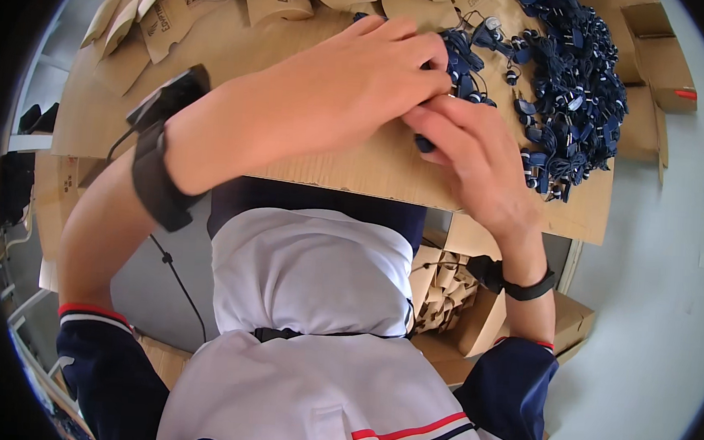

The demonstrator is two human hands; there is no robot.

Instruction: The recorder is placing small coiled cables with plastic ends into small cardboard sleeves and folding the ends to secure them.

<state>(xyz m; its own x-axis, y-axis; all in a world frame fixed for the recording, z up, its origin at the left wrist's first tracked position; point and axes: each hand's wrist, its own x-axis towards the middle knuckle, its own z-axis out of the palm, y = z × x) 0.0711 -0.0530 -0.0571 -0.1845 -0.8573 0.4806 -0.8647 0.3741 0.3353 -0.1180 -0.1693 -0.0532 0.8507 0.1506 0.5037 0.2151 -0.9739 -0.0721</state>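
My left hand (344,90) and my right hand (473,151) meet over the cardboard-covered table (355,168). Both pinch a small dark blue earphone bundle (462,69) between their fingertips; most of it is hidden by the fingers. A big heap of dark blue earphones (574,80) with coiled cords lies just right of my hands. Brown cardboard sleeves (260,1) lie scattered along the far edge of the table, beyond my left hand. Each wrist wears a black band with a small device.
A cardboard box (452,295) full of folded brown sleeves stands below the table by my right elbow. More brown boxes (655,69) sit at the far right. Grey floor (643,335) spreads to the right. A black cable (176,270) hangs under the table.
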